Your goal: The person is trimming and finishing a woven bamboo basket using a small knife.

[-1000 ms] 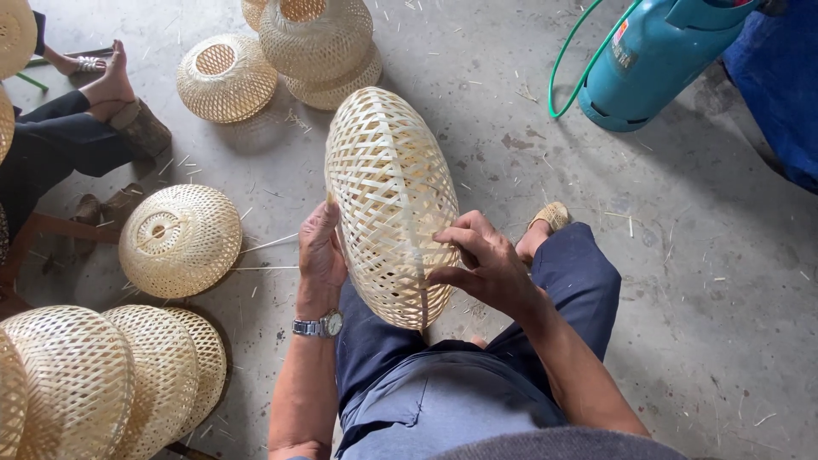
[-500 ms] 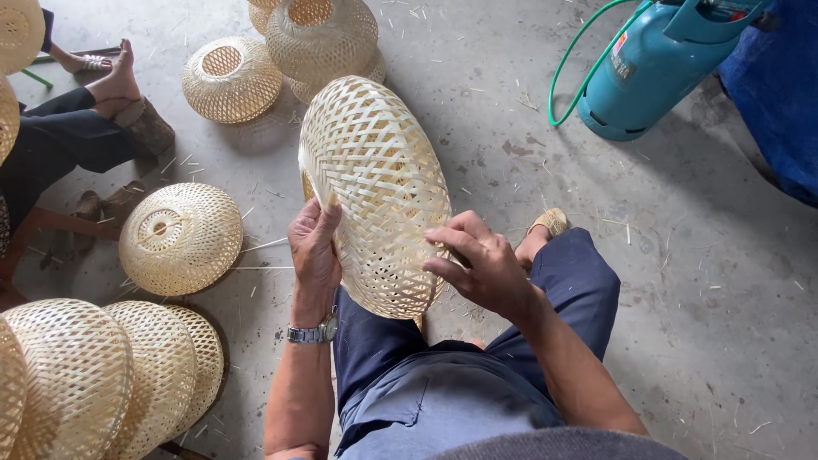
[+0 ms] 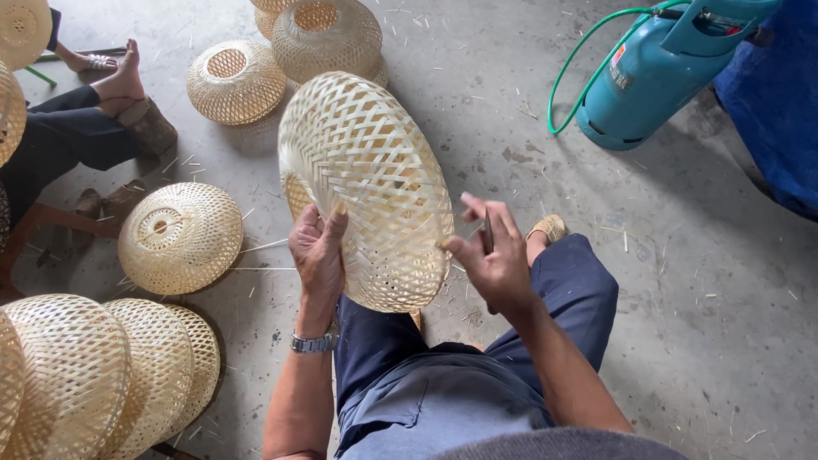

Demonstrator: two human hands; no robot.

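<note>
Right now my left hand (image 3: 319, 251) grips the woven bamboo basket (image 3: 366, 187) from below, thumb on its outer weave and fingers behind the rim, holding it tilted up on edge above my knees. My right hand (image 3: 492, 255) is mostly spread, fingertips just touching the basket's right side, with what looks like a thin dark tool (image 3: 488, 240) tucked between the fingers; I cannot tell exactly what it is. I think the weak spot is that only one hand really carries the basket: if my left grip slackens while the right one pokes at the weave, the dome could roll off my lap onto the concrete floor (image 3: 682, 281) and dent its thin strips. Pressing too hard with the tool might snap or lift a strand and spoil the pattern. Loose splinters lie scattered around, so a careless slide of my fingers along the edge could catch one. Other finished baskets (image 3: 179, 237) sit near, as does a blue gas cylinder (image 3: 652, 72).
</note>
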